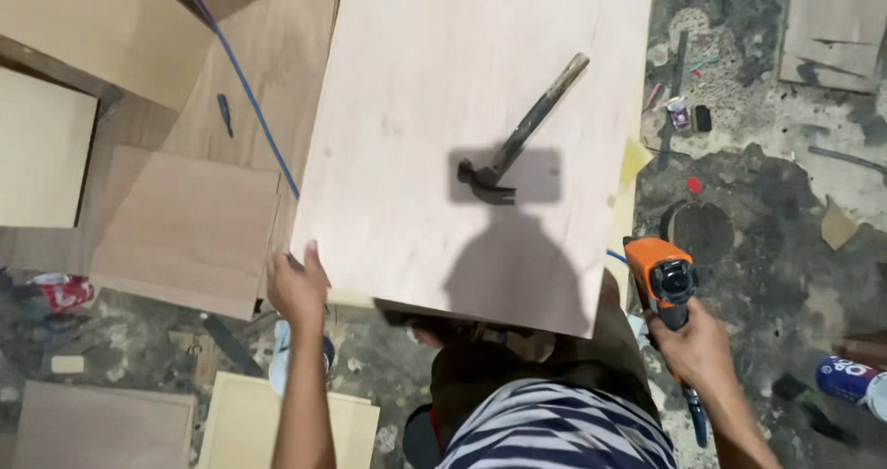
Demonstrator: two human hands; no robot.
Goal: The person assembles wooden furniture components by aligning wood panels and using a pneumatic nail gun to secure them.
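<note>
Right hand: my right hand (699, 347) is wrapped shut around the grip of an orange and black nail gun (667, 284), which I hold upright just off the near right corner of the panel; the hose end hangs below my wrist.
Left hand: my left hand (297, 286) is clamped on the near left corner of the plywood panel (453, 81), thumb on top, fingers curled under the edge.
Panel: a large pale sheet, lying flat and tilted across the view, over whatever I have beneath it; the support under it is hidden, so I cannot tell whether the sheet is seated.
On the panel: a claw hammer (517, 141) with a worn wooden handle lies loose near the middle, touched by neither hand.
Progress: I judge the sheet placed and steadied; I see no fastener heads on its face, though at this sharpness I could miss small ones, so fixing appears yet to be done.
Blue hose (242, 81): runs diagonally over the boards at left and passes under the panel.
Packages: a red and white can (63, 292) lies on the floor at far left; a blue and white can (852, 378) lies at far right; small coloured scraps sit at upper right.
</note>
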